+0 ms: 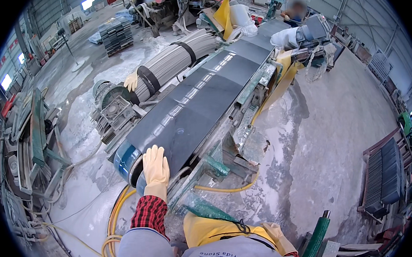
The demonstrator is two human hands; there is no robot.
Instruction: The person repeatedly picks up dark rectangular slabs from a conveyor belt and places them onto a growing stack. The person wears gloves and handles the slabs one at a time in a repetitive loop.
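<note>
Grey shirt (143, 252) and yellow apron (198, 230) nearest; dark slab (180, 130) ahead on the conveyor (123, 159).
Left hand (156, 169) lies flat at its near end, fingers straight, gripping nothing; right hand (279, 239) partly hidden, state I cannot tell. Slab likely heavy, stiff, slick, brittle; best held by long edges.

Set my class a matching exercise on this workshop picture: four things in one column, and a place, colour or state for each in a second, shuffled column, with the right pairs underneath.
Things
1. Left hand
2. Right hand
3. Long grey bundle
4. Looped hose

Descriptions
A. Bound with black straps
B. Over the near end of the dark glossy slabs
C. Yellow
D. Beside the yellow apron

Pairs: 1-B, 2-D, 3-A, 4-C
</note>
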